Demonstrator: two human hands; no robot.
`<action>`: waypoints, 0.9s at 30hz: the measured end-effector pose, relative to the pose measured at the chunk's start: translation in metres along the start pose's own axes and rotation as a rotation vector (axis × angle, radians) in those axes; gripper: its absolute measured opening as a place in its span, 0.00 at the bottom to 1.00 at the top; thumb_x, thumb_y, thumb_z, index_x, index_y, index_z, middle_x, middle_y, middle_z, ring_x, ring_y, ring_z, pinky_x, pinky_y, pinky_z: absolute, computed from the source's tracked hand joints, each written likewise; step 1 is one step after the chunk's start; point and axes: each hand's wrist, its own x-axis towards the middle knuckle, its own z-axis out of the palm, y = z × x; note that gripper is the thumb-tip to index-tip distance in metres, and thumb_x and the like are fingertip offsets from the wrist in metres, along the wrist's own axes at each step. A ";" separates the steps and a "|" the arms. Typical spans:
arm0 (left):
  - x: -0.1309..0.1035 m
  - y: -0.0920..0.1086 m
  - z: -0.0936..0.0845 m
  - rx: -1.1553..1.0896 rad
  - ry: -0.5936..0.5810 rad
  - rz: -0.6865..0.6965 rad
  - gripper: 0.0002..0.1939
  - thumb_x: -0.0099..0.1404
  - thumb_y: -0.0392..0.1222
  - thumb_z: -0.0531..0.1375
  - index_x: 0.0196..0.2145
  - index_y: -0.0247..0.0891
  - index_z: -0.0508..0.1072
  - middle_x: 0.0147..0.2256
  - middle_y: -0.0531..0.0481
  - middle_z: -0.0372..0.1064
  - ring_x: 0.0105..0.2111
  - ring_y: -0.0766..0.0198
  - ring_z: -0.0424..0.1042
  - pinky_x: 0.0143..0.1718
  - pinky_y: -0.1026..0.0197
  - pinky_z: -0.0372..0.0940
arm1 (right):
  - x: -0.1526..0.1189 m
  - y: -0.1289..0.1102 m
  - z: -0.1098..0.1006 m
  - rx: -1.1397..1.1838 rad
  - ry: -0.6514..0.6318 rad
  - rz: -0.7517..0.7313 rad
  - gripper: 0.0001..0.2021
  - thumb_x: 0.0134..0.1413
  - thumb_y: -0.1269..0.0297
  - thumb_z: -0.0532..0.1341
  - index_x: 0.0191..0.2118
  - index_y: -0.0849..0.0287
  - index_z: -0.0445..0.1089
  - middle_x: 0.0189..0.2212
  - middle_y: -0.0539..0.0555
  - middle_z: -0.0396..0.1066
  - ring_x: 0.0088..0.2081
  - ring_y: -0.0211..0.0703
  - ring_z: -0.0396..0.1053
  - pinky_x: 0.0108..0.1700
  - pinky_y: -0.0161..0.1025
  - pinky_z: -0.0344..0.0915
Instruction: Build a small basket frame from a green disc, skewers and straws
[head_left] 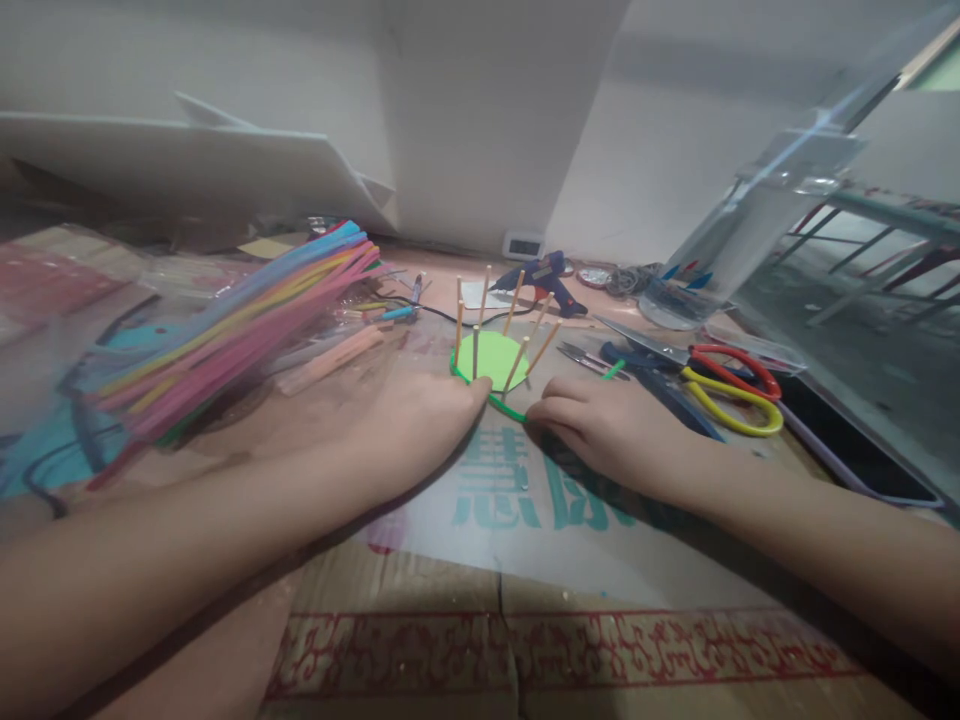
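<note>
A light green disc [491, 360] with several thin wooden sticks [518, 365] standing around its edge sits between my hands. A green pipe cleaner [508, 407] bends along the disc's left and near edge. My left hand [435, 415] is closed at the near left of the disc, its thumb against the edge and the pipe cleaner; its other fingers are mostly hidden. To the right, my right hand [592, 420] pinches the pipe cleaner a little away from the disc. A short green end shows beyond that hand's knuckles.
Colourful pipe cleaners [247, 330] lie in a bundle at left. Behind the disc is a blue glue gun [536, 272]. Scissors [731, 385] with red and yellow handles, a phone [855, 440] and a clear container [697, 260] are at right. A printed plastic sheet [480, 540] lies underneath.
</note>
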 end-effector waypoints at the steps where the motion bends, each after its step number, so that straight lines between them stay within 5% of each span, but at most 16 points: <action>1: -0.002 -0.002 0.001 0.002 -0.010 -0.006 0.15 0.69 0.31 0.52 0.51 0.37 0.71 0.32 0.43 0.77 0.31 0.51 0.78 0.28 0.58 0.63 | 0.001 -0.003 -0.001 0.000 -0.010 -0.008 0.14 0.64 0.73 0.53 0.38 0.55 0.76 0.32 0.52 0.73 0.31 0.40 0.69 0.30 0.37 0.56; 10: 0.002 -0.002 0.004 -0.034 0.033 0.025 0.09 0.69 0.32 0.51 0.38 0.36 0.71 0.31 0.44 0.75 0.31 0.53 0.77 0.31 0.56 0.64 | 0.012 0.030 0.015 0.011 0.075 0.096 0.11 0.64 0.70 0.56 0.40 0.58 0.77 0.39 0.55 0.78 0.39 0.45 0.74 0.37 0.37 0.64; 27: 0.002 -0.003 0.006 0.002 0.054 0.048 0.08 0.68 0.32 0.51 0.37 0.37 0.70 0.29 0.45 0.74 0.29 0.54 0.75 0.27 0.57 0.61 | 0.024 0.047 0.023 0.122 0.131 0.179 0.10 0.61 0.71 0.59 0.43 0.57 0.77 0.43 0.56 0.78 0.47 0.49 0.73 0.49 0.43 0.66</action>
